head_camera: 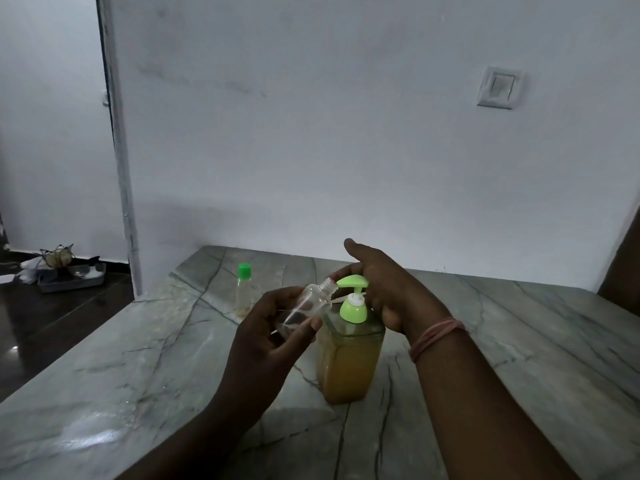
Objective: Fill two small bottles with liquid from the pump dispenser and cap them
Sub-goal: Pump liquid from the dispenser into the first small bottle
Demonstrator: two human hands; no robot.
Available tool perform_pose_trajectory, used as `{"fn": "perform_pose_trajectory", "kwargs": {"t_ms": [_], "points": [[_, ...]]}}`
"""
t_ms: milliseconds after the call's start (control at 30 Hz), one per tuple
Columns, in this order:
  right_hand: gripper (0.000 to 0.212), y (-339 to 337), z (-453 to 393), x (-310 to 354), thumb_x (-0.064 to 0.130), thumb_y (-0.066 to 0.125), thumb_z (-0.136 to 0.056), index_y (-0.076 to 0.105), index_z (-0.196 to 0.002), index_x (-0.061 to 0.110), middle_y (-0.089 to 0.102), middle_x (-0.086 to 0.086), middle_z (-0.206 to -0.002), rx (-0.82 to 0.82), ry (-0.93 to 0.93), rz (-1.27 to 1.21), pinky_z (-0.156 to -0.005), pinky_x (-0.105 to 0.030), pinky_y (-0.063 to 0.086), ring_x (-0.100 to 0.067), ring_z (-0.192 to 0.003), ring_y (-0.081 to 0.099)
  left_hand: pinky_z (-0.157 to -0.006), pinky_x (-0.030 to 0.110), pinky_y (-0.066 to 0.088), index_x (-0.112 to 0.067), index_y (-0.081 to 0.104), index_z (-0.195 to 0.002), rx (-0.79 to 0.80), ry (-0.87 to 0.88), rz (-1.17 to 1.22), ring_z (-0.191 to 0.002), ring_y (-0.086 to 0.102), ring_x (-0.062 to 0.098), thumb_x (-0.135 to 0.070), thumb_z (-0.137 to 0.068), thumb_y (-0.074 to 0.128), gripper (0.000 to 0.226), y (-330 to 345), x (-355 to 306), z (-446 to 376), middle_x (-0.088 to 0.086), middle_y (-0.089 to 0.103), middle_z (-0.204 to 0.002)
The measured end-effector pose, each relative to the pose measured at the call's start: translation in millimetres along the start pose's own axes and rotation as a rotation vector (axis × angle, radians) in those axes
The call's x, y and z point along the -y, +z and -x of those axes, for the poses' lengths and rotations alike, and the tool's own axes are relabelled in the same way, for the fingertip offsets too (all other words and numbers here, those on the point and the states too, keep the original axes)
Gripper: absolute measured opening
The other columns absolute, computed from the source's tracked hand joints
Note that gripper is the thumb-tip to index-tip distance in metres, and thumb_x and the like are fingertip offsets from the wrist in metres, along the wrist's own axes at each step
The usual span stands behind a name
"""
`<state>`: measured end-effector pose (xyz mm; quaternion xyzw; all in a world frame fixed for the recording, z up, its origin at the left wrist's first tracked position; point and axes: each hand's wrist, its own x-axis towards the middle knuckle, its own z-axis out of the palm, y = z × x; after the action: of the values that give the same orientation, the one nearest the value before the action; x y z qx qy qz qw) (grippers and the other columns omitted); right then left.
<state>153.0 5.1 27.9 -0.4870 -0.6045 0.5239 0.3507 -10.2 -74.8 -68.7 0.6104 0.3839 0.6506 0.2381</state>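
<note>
A square clear dispenser [349, 362] of amber liquid with a green pump head [352, 282] stands in the middle of the marble counter. My left hand [266, 337] grips an uncapped small clear bottle [308, 306], tilted with its open neck right at the pump's nozzle. My right hand [377, 282] rests on the back of the pump head, fingers mostly straight and the index finger raised. A second small bottle [244, 292] with a green cap stands upright behind, to the left, holding a little liquid.
The grey veined marble counter [138, 393] ends at the left over a dark floor with a tray of items [71, 275]. A white wall with a switch plate [500, 86] backs the counter. A dark shape [623, 271] stands at the far right edge.
</note>
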Motion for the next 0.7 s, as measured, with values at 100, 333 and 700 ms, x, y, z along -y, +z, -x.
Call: {"fn": "perform_pose_trajectory", "kwargs": {"t_ms": [100, 333, 700], "points": [[0.058, 3.9, -7.0, 0.9, 0.061, 0.046, -0.091, 0.071, -0.080, 0.009, 0.072, -0.013, -0.076, -0.073, 0.037, 0.012, -0.073, -0.033, 0.049, -0.025, -0.069, 0.066, -0.070, 0.036, 0.062, -0.026, 0.063, -0.114, -0.009, -0.001, 0.006, -0.091, 0.071, 0.021, -0.027, -0.081, 0.073, 0.035, 0.3, 0.8, -1.8, -0.007, 0.070, -0.105], [0.038, 6.5, -6.4, -0.6, 0.052, 0.054, -0.092, 0.061, -0.106, 0.017, 0.059, -0.005, -0.103, -0.118, 0.039, 0.122, -0.066, -0.027, 0.042, -0.021, -0.085, 0.057, -0.070, 0.037, 0.061, -0.022, 0.064, -0.118, 0.007, 0.000, 0.005, -0.093, 0.071, 0.024, -0.024, -0.082, 0.076, 0.039, 1.8, 1.6, -0.5, -0.006, 0.071, -0.107], [0.060, 8.7, -14.5, 5.1, 0.060, 0.060, -0.083, 0.064, -0.122, 0.014, 0.062, -0.007, -0.108, -0.175, 0.019, 0.461, -0.098, -0.043, 0.048, -0.027, -0.100, 0.059, -0.053, 0.031, 0.055, -0.029, 0.065, -0.112, -0.030, -0.022, 0.050, -0.066, 0.066, 0.019, -0.040, -0.082, 0.073, 0.033, 0.5, 6.0, -4.2, -0.001, 0.071, -0.094]]}}
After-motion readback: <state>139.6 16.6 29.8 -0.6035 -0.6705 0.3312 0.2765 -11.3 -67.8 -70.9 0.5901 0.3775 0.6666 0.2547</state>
